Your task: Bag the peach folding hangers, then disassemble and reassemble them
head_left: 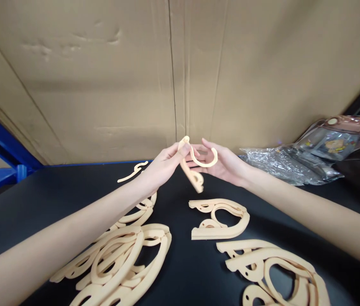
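Observation:
A beige folding clothes hanger (191, 173) is raised above the black table, its curved hook swung out to the right. My left hand (167, 163) pinches it near the upper end, thumb in front. Just behind the hook is my right hand (221, 163), fingers apart and palm turned toward the hanger; whether its fingertips touch the hanger is hard to see. Below both hands lies a folded beige hanger (221, 232).
Several beige hangers (129, 267) are heaped at the left front, with more hangers (275, 253) at the right front. A loose hook piece (132, 173) lies farther back. Clear plastic bags (288, 163) rest at the right, and a cardboard wall (119, 85) closes the back.

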`<state>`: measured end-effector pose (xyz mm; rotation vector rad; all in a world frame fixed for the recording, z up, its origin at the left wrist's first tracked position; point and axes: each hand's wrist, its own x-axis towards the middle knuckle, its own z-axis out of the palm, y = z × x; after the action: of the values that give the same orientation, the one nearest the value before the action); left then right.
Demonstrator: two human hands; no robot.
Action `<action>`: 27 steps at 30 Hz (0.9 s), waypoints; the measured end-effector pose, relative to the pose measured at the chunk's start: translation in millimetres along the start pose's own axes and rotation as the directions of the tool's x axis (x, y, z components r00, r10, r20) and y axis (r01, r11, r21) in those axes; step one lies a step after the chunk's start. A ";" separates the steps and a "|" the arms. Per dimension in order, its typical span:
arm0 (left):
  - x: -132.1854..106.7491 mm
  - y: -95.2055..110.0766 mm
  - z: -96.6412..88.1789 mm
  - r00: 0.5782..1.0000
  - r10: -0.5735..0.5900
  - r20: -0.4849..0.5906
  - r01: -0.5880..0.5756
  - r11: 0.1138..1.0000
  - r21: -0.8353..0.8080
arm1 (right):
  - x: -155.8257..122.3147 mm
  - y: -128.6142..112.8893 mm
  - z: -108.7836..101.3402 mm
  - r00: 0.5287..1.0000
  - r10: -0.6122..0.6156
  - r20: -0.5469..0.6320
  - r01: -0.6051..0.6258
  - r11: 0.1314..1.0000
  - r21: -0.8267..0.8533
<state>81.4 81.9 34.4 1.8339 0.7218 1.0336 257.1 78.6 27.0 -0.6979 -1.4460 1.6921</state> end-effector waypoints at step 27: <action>-27.0 23.9 -11.6 0.940 -0.324 -0.111 0.315 0.945 -0.095 | -12.4 -25.8 11.1 0.826 -0.561 0.043 0.260 0.313 -0.913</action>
<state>59.7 54.7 49.2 1.5331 1.0058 0.9511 260.2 63.2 53.4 -0.9391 -2.0533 0.2288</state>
